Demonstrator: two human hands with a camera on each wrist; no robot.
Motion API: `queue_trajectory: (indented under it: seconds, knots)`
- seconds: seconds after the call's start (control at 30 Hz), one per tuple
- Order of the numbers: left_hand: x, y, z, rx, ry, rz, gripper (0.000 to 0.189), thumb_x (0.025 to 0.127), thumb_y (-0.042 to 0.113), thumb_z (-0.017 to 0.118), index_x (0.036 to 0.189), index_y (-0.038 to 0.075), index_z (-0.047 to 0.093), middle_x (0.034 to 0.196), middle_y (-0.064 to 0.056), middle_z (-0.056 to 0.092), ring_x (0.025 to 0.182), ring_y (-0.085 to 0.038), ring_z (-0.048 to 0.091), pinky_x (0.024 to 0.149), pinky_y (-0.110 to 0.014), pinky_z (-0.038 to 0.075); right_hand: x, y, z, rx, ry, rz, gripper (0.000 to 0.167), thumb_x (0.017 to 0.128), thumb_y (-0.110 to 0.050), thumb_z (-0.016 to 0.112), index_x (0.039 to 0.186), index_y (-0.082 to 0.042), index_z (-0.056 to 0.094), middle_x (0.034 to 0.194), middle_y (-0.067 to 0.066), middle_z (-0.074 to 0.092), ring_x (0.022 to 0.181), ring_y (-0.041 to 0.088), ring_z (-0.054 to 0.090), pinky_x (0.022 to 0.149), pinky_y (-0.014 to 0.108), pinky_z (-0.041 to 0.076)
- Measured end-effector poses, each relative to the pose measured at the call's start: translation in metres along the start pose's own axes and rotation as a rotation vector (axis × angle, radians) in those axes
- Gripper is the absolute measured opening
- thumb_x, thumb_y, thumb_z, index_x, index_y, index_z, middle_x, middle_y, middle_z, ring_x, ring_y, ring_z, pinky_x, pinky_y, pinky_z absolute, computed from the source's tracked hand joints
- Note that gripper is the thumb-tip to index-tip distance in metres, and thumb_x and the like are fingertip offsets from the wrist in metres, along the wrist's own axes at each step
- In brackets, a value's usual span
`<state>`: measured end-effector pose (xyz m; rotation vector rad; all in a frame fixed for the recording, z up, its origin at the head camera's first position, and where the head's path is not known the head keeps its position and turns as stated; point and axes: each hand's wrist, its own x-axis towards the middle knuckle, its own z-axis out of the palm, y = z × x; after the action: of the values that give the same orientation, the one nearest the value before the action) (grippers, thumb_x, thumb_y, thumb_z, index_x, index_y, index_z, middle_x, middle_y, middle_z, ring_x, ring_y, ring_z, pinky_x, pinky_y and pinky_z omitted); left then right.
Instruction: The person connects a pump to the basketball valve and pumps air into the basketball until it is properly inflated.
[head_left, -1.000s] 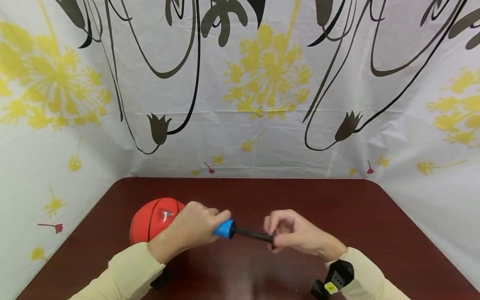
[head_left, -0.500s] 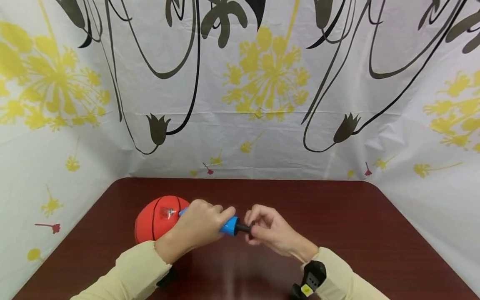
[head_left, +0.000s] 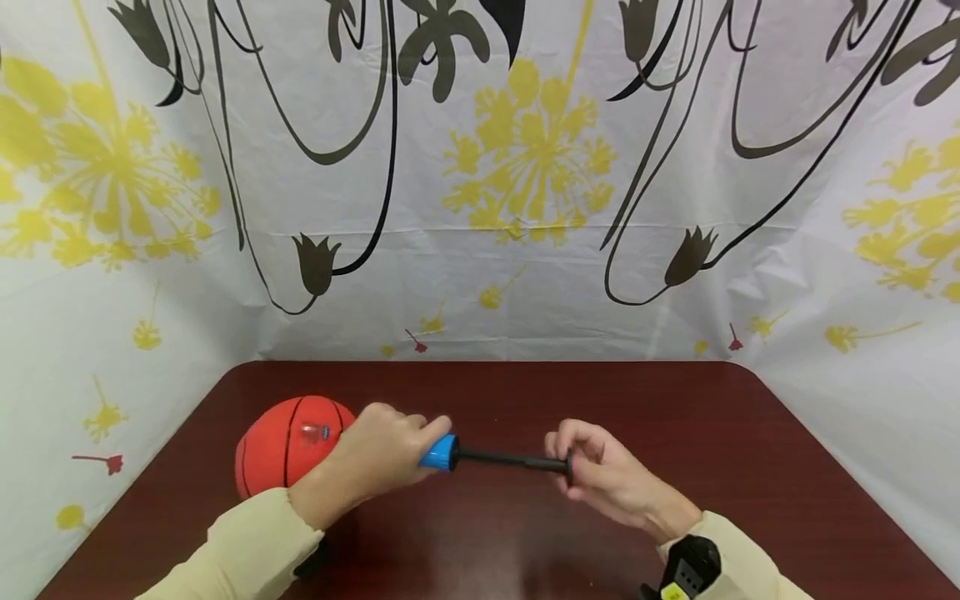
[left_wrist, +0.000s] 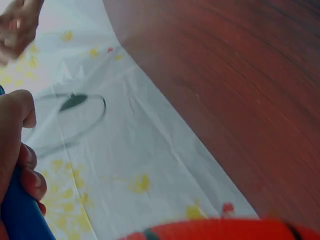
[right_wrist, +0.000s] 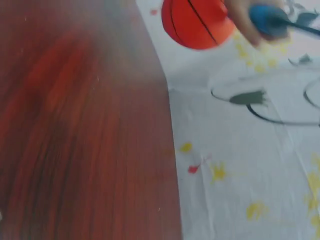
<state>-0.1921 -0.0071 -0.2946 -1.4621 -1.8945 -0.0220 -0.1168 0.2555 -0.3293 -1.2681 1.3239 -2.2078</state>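
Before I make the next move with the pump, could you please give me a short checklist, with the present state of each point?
1. Left hand grips the blue pump: ok.
2. Right hand holds the far end of the black rod: ok.
3. Rod drawn out of the pump, with room to push: ok, a long part shows between the hands.
4. Pump joined to the red ball: cannot tell, the left hand hides that place.
5. Ball looks round: ok, in the part that shows.
6. Ball firm enough: cannot tell from pictures.
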Motion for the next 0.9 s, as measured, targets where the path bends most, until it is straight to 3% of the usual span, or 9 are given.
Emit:
queue_trajectory:
  seconds: [0.17,0.3,0.4,0.47,0.67,0.77,0.9]
  knots:
    - [0.017,0.016,0.003,-0.016,-0.031,0.004,0.03,0.069,0.032,0.069,0.073,0.013,0.046,0.045,0.006,0.033,0.036,-0.005,0.025,0.037,-0.019,0.02,0.017,0.018,0.013,-0.131,0.115,-0.022,0.014,0.089,-0.002,0.046,0.098,-0.008,0.055,0.095,0.002,0.05,0.081,0.009,0.06,0.065,0.019,0.048]
    - [0.018,0.018,0.003,-0.019,-0.035,0.006,0.031,0.07,0.035,0.068,0.073,0.015,0.045,0.045,0.006,0.03,0.037,-0.005,0.021,0.037,-0.019,0.018,0.023,0.016,0.019,-0.211,0.154,0.065,0.012,0.088,-0.001,0.049,0.096,-0.008,0.055,0.093,0.002,0.055,0.08,0.01,0.061,0.065,0.023,0.049]
    - [0.012,0.014,0.004,-0.028,-0.023,0.033,0.031,0.07,0.035,0.068,0.075,0.015,0.045,0.045,0.007,0.034,0.036,-0.005,0.025,0.037,-0.018,0.019,0.016,0.004,0.02,-0.227,0.119,0.145,0.01,0.086,0.004,0.05,0.093,-0.002,0.052,0.093,0.004,0.054,0.081,0.012,0.061,0.065,0.025,0.05]
    - [0.007,0.008,0.003,-0.031,-0.013,0.041,0.032,0.068,0.035,0.068,0.076,0.015,0.045,0.046,0.007,0.037,0.036,-0.005,0.029,0.037,-0.018,0.021,0.008,-0.005,0.017,-0.18,0.069,0.157,0.01,0.086,0.006,0.048,0.094,0.001,0.051,0.094,0.004,0.052,0.083,0.014,0.061,0.066,0.025,0.049]
    - [-0.004,-0.003,-0.001,-0.004,-0.011,0.003,0.036,0.063,0.034,0.072,0.081,0.013,0.049,0.049,0.006,0.047,0.037,-0.006,0.037,0.037,-0.018,0.028,-0.007,-0.013,0.007,-0.04,-0.035,0.062,0.015,0.091,-0.003,0.043,0.102,-0.006,0.051,0.096,0.002,0.046,0.086,0.012,0.057,0.067,0.018,0.046]
    - [0.001,0.004,-0.001,-0.003,0.019,0.027,0.028,0.065,0.029,0.069,0.076,0.014,0.048,0.046,0.007,0.042,0.035,-0.005,0.034,0.036,-0.018,0.025,0.005,-0.001,0.009,-0.111,-0.051,0.014,0.008,0.089,-0.004,0.047,0.096,-0.002,0.05,0.093,0.004,0.047,0.082,0.011,0.058,0.063,0.02,0.048]
    - [0.014,0.014,-0.003,0.004,0.075,0.069,0.022,0.068,0.025,0.064,0.07,0.015,0.044,0.044,0.006,0.034,0.034,-0.006,0.028,0.036,-0.02,0.021,0.027,0.011,0.013,-0.3,-0.061,-0.035,0.008,0.084,0.0,0.054,0.089,0.005,0.049,0.086,0.01,0.049,0.08,0.011,0.056,0.059,0.032,0.051]
